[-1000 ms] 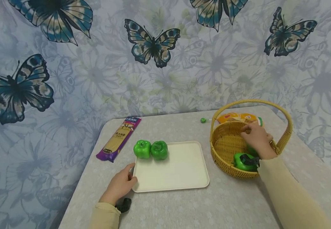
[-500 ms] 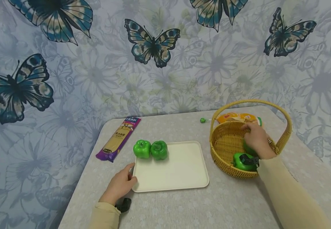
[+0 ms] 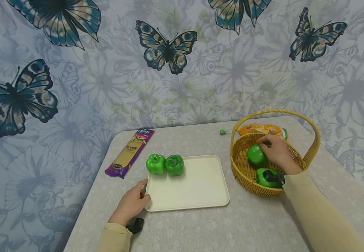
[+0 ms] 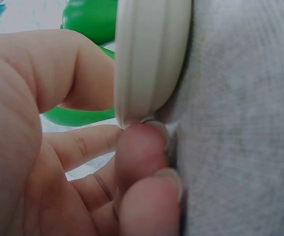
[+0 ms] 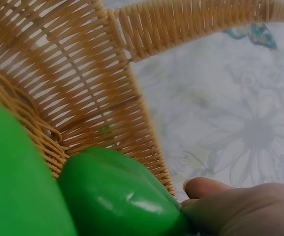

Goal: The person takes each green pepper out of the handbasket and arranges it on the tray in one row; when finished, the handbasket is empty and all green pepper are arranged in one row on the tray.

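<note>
My right hand [image 3: 278, 154] reaches into a yellow wicker basket [image 3: 244, 181] and grips a green bell pepper [image 3: 256, 156], tilted inside it. In the right wrist view, fingertips are at the end of this pepper [image 5: 122, 194]. A second pepper [image 3: 264, 179] lies at the basket's near side, partly behind the wrist camera. My left hand [image 3: 131, 204] pinches the left edge of a cream tray [image 3: 201, 185]; the left wrist view has the fingers curled at the tray's rim [image 4: 151, 59]. Two more green peppers [image 3: 155, 164] sit side by side at the tray's back left corner.
A purple packet of noodles [image 3: 130, 154] lies left of the tray. Behind the basket are an orange bag [image 3: 260, 128] and a small green round thing [image 3: 222, 132] with a pale stem. The basket's tall handle [image 3: 276, 111] arches over the right hand.
My right hand has drawn the pepper from the basket's right side, where it was mostly hidden, left toward the basket's middle. The left hand and tray stay put.
</note>
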The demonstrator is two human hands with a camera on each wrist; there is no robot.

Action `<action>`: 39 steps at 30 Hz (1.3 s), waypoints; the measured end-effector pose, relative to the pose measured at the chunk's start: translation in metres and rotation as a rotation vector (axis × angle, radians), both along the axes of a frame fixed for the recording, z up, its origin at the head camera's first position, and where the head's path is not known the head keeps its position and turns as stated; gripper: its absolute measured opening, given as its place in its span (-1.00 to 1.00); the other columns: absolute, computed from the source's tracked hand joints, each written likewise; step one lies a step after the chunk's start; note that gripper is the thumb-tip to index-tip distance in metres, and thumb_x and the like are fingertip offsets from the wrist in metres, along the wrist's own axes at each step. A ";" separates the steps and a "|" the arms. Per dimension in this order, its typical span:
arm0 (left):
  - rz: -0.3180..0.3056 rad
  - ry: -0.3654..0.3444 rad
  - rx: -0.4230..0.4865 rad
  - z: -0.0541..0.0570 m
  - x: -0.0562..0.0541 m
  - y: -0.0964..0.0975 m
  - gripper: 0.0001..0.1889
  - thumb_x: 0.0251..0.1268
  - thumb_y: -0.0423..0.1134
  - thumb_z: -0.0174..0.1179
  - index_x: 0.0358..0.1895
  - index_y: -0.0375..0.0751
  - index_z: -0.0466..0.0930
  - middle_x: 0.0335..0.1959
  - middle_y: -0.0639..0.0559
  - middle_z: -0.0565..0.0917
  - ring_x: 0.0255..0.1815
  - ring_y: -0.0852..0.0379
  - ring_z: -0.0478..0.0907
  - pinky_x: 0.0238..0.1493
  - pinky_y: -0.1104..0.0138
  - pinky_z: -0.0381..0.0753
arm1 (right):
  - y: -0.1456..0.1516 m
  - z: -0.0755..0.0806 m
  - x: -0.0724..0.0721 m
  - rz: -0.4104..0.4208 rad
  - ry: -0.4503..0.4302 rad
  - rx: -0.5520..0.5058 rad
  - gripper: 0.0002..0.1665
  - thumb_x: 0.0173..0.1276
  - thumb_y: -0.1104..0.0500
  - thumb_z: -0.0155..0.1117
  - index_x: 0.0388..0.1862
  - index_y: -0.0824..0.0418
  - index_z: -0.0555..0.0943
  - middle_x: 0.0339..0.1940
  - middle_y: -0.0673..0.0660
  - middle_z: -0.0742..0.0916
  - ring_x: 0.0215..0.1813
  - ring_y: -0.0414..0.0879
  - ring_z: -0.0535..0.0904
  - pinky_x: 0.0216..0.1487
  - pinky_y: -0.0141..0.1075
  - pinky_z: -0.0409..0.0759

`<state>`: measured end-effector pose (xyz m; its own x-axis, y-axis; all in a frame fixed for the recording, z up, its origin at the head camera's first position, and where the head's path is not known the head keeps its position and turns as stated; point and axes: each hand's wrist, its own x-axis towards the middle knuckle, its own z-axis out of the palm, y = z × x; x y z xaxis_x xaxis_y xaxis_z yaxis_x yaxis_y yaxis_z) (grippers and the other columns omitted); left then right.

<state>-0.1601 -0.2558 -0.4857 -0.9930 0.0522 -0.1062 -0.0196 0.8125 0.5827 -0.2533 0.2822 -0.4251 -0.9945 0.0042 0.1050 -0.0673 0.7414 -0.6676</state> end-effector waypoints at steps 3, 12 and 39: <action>-0.002 0.002 0.001 0.001 0.000 0.000 -0.33 0.33 -0.25 0.21 0.51 -0.26 0.32 -0.38 0.03 0.58 -0.47 0.13 0.44 -0.46 0.26 0.42 | 0.000 0.000 0.001 0.019 -0.024 0.014 -0.64 0.64 0.11 0.01 0.23 0.20 0.61 0.36 0.42 0.54 0.30 0.39 0.50 0.03 0.16 0.59; -0.007 -0.001 0.007 0.003 0.001 0.000 -0.34 0.34 -0.25 0.21 0.51 -0.27 0.32 -0.38 0.03 0.58 -0.47 0.13 0.43 -0.47 0.25 0.41 | -0.001 0.002 0.002 0.071 -0.028 0.050 -0.59 0.58 0.04 0.14 0.24 0.21 0.65 0.37 0.40 0.56 0.34 0.41 0.46 0.13 0.26 0.52; 0.001 -0.007 0.008 0.001 0.001 0.000 -0.33 0.33 -0.25 0.20 0.51 -0.26 0.32 -0.37 0.01 0.60 -0.47 0.12 0.45 -0.47 0.25 0.43 | 0.000 -0.003 0.001 0.134 -0.075 0.086 -0.47 0.51 -0.04 0.26 0.33 0.19 0.55 0.35 0.36 0.57 0.23 0.27 0.55 0.09 0.16 0.53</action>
